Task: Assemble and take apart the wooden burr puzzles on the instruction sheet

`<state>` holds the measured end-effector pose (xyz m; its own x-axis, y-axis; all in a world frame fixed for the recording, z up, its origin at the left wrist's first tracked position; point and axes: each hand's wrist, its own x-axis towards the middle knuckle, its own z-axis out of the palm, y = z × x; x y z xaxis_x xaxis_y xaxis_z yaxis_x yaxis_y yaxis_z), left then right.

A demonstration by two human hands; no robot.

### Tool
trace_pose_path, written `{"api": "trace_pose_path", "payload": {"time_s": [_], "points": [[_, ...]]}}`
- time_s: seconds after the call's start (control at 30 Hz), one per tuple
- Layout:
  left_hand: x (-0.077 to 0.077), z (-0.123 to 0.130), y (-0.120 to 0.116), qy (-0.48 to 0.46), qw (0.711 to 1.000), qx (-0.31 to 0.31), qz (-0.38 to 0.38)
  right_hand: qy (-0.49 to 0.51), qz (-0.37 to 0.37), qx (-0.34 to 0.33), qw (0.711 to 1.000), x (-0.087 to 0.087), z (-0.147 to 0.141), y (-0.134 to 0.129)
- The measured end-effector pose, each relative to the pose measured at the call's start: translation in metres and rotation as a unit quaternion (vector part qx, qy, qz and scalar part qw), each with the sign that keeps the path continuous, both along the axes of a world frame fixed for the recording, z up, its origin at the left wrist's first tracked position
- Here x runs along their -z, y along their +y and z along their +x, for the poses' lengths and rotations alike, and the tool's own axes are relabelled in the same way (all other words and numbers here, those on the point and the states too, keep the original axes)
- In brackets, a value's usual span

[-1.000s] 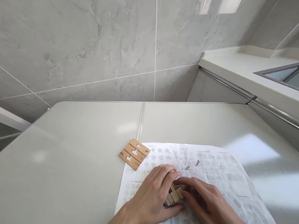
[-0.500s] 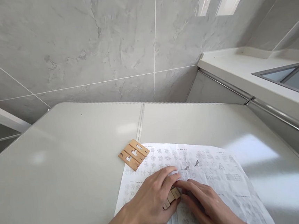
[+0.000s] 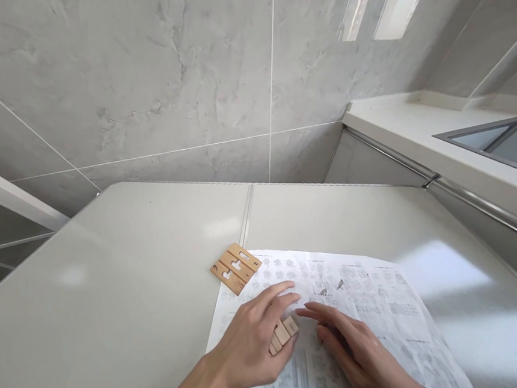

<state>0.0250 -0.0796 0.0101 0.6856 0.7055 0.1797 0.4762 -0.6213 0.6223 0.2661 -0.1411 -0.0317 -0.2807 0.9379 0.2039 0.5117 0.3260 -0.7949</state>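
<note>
My left hand (image 3: 259,333) is curled round a cluster of small wooden blocks (image 3: 283,335), thumb below and fingers above. Part of the cluster is hidden by the palm. To its right, my right hand (image 3: 350,343) is apart from the blocks, fingers bent and a gap between thumb and fingertips, with nothing seen in it. Both hands are over a large printed paper sheet (image 3: 386,309) with rows of small diagrams. A flat wooden piece with cut-out slots and numbers (image 3: 236,268) lies on the sheet's upper left corner.
A pale table (image 3: 135,289) with a seam bears the sheet. Behind it stands a grey tiled wall (image 3: 140,77). On the right is a white counter (image 3: 397,127) with a metal-framed panel and a metal rail below its edge.
My left hand has drawn slightly left with the blocks. My right hand has come off them, leaving a gap between the hands. The camera view has shifted a little.
</note>
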Motion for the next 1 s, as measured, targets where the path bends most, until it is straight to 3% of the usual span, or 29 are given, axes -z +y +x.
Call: {"api": "trace_pose_path", "payload": {"time_s": [0.2, 0.3, 0.77, 1.0], "points": [[-0.008, -0.035, -0.010, -0.042, 0.977, -0.203, 0.048, -0.019, 0.003, -0.010, 1.000, 0.000, 0.002, -0.002], [-0.007, -0.049, -0.009, -0.038, 0.960, -0.271, 0.057, -0.020, 0.001, -0.012, 1.000, 0.000, 0.002, -0.001], [0.015, -0.061, -0.008, 0.005, 0.937, -0.344, 0.061, -0.046, -0.042, -0.023, 0.998, -0.006, 0.007, 0.002], [0.018, -0.061, -0.008, 0.025, 0.939, -0.342, 0.033, -0.034, -0.035, -0.020, 0.999, -0.004, 0.006, 0.003]]}}
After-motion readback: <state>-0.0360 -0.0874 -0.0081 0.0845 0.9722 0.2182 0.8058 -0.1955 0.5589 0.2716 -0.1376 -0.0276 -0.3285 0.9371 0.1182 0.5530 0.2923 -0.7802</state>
